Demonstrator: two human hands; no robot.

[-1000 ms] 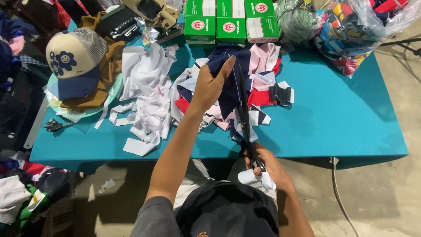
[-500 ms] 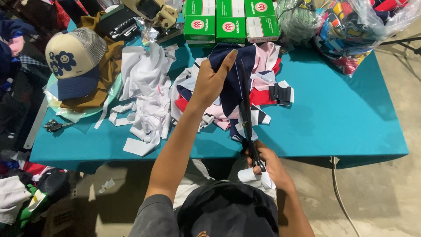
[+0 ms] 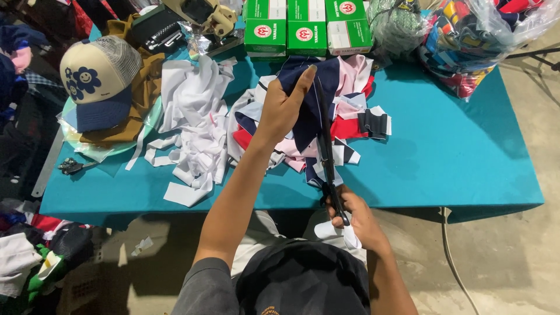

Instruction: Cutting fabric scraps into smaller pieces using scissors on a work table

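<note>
My left hand [image 3: 284,108] is raised over the teal table [image 3: 443,157] and grips the top of a dark navy piece of fabric [image 3: 309,111], holding it up. My right hand [image 3: 356,216], near the table's front edge, grips the handles of long black scissors [image 3: 325,146]. The blades run up along the right edge of the navy fabric. Below lies a pile of pink, red, navy and white fabric scraps [image 3: 344,116].
White cloth strips [image 3: 195,128] lie left of the pile. A cream and navy cap [image 3: 96,79] sits on brown cloth at far left, small snips [image 3: 71,167] near it. Three green boxes [image 3: 306,26] and a bag of coloured scraps [image 3: 466,41] stand at the back.
My left hand has lifted the navy fabric slightly higher and farther from me. The scissors stay along its right edge.
</note>
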